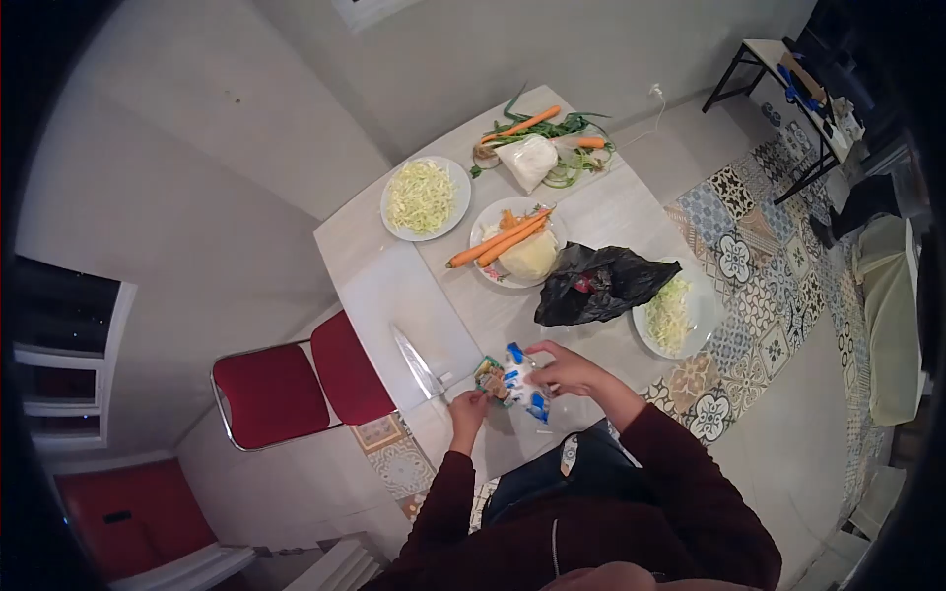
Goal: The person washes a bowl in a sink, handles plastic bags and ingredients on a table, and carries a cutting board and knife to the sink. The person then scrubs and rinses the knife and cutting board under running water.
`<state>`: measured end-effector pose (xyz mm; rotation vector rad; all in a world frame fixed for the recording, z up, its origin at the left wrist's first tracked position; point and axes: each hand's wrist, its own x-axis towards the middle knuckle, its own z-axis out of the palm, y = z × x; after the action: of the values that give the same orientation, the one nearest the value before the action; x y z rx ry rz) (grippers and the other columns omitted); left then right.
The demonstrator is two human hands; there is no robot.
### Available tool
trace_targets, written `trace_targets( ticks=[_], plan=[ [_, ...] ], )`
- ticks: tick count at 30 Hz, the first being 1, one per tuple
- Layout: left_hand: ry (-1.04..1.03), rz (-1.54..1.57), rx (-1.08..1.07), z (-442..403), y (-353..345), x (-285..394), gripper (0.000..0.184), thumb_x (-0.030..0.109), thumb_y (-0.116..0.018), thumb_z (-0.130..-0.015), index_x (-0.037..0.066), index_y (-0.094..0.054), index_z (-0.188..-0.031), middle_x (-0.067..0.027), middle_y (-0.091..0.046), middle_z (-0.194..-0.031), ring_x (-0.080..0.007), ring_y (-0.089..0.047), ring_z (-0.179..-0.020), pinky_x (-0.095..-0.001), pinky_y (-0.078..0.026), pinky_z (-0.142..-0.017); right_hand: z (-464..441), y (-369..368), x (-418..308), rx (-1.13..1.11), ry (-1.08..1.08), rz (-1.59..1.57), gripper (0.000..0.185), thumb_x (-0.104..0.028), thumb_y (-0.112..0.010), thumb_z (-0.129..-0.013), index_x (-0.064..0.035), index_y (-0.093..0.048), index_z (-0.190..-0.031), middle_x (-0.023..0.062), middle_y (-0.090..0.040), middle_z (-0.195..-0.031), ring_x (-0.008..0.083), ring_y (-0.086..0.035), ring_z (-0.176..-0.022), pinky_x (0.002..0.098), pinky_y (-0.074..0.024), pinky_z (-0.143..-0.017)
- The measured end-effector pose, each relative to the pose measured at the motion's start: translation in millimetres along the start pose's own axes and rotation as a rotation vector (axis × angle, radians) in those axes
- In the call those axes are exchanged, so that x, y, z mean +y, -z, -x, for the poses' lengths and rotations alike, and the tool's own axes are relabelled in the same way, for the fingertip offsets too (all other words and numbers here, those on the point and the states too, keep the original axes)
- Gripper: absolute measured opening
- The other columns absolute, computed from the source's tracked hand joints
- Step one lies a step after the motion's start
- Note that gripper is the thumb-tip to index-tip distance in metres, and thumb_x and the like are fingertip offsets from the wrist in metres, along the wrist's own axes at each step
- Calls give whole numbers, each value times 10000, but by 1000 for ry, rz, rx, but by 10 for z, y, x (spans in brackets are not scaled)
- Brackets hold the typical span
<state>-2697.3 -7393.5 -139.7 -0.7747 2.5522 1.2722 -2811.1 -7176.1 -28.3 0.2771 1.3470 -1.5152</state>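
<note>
Near the table's front edge, my left hand pinches the edge of a small colourful packet. Just right of it lies a white and blue packet, and my right hand has its fingers on that packet's right side, thumb and index finger apart. Whether the right hand grips it I cannot make out. Left of the packets, a knife rests on the white cutting board. A black plastic bag sits open beyond my right hand.
Shredded cabbage fills a left plate and a right plate. A middle plate holds carrots and a pale cut cabbage. At the back are greens, carrots and a white bag. A red chair stands left.
</note>
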Motion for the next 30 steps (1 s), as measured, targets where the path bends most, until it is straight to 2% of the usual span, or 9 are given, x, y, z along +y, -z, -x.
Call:
trace_targets(
  ticks=[2,3,6,8,10,13,16,22,30],
  plan=[
    [-171,-371,136,-19,48,-5,272,213,-679,-715,-35,-612,-806,-160,-608,-672,-258,-597,-597,-332,-481,-562,344,163,-34,16,-4,-99,584,-98,-685,-699,-136,-377,-1194,101,-578,-912,196,-564,-760,371,-447,-612],
    [-100,-311,119,14,156,280,307,209,-687,-690,-43,-597,-840,-180,-599,-725,-324,-583,-691,-373,-475,-650,520,226,-59,46,2,-136,574,-95,-678,-708,-132,-377,-1196,101,-577,-934,201,-569,-785,377,-452,-634],
    [-269,3,60,6,225,1119,354,194,-680,-691,-43,-553,-922,-181,-575,-812,-315,-565,-769,-373,-456,-721,874,464,-75,130,51,-273,536,-85,-652,-736,-123,-378,-1195,95,-570,-980,217,-574,-856,393,-461,-684],
    [-674,85,191,-36,82,1585,362,178,-673,-698,-22,-514,-955,-165,-557,-885,-301,-556,-812,-361,-450,-716,996,576,-116,158,111,-351,510,-81,-633,-753,-120,-379,-1193,88,-567,-994,221,-574,-881,404,-463,-704],
    [-825,-33,258,-36,54,2101,394,149,-666,-693,-9,-483,-1004,-162,-532,-945,-301,-539,-850,-360,-441,-716,1044,666,-217,162,180,-411,487,-81,-615,-768,-119,-379,-1192,79,-567,-996,219,-573,-888,414,-464,-716],
    [-774,-49,225,-200,-178,2268,344,126,-613,-722,-3,-488,-1016,-165,-540,-901,-336,-516,-866,-388,-414,-764,928,776,-374,147,223,-504,421,-103,-623,-763,-127,-423,-1132,65,-567,-977,210,-578,-841,413,-465,-706],
    [-619,5,84,-340,-291,2215,315,117,-592,-751,2,-490,-1026,-146,-547,-791,-280,-545,-736,-375,-436,-680,541,914,-347,158,204,-680,360,-123,-655,-742,-116,-474,-1054,59,-563,-915,208,-570,-810,410,-462,-713],
    [-323,738,-122,-303,-517,2096,145,88,-486,-864,20,-486,-992,-10,-505,-676,-52,-472,-621,-206,-384,-540,-97,1062,-273,134,204,-1015,278,-108,-631,-766,-61,-500,-1008,117,-528,-985,262,-543,-900,433,-469,-753],
    [-339,599,-177,-14,-793,2138,456,66,-494,-856,-2,-324,-1273,-25,-504,-671,-75,-486,-548,-213,-418,-496,-568,1195,-236,392,404,-1015,210,-47,-482,-811,-52,-494,-1020,139,-520,-1037,309,-525,-960,459,-451,-783]
  ],
)
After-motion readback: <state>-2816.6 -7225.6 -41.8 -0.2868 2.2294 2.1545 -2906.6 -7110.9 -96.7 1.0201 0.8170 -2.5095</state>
